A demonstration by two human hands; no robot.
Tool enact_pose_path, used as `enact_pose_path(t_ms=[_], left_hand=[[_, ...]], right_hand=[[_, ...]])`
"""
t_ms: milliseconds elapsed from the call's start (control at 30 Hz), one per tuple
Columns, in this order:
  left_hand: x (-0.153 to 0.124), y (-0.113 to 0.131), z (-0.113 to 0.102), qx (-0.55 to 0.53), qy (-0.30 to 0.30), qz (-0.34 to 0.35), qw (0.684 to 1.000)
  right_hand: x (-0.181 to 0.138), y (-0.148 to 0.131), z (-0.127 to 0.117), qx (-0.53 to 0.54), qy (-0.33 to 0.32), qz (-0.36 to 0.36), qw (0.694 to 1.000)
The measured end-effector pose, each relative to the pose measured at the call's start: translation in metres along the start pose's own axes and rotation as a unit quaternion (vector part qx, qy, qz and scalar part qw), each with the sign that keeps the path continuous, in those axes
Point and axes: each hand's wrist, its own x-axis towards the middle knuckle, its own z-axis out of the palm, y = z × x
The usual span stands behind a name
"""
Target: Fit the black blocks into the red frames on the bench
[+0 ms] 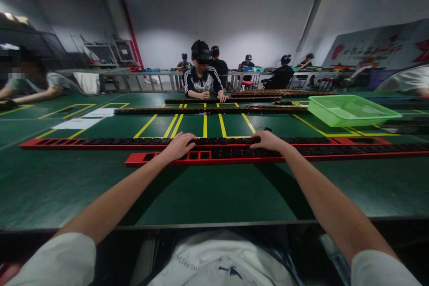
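Two long red strips with rows of black square inserts lie across the green table in front of me. My left hand (181,145) is at the far red strip (56,143), its fingers bent over the top and the thumb on the near side. Farther right along that strip, my right hand (268,140) curls its fingers and thumb around it. A small dark piece (268,129) shows just behind my right knuckles; whether I touch it cannot be told. The near red strip (136,159) lies closer to me, with a few unfilled square openings at its left end.
A light green plastic basket (351,118) stands at the right. More dark strips (214,110) lie across the table beyond yellow tape lines. White paper sheets (78,123) are at the left. A co-worker (203,76) works at the far side, and another person (33,78) sits left.
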Motion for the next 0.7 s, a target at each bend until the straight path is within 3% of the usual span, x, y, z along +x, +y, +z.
enact_pose_path(t_ms=[233,700], left_hand=[[0.0,0.003,-0.005,0.018,0.021,0.011,1.0],[0.002,0.005,-0.006,0.047,0.013,-0.027,0.998]], right_hand=[[0.003,-0.017,0.006,-0.008,0.019,-0.014,1.0],[-0.001,-0.018,0.006,0.013,0.025,-0.003,1.0]])
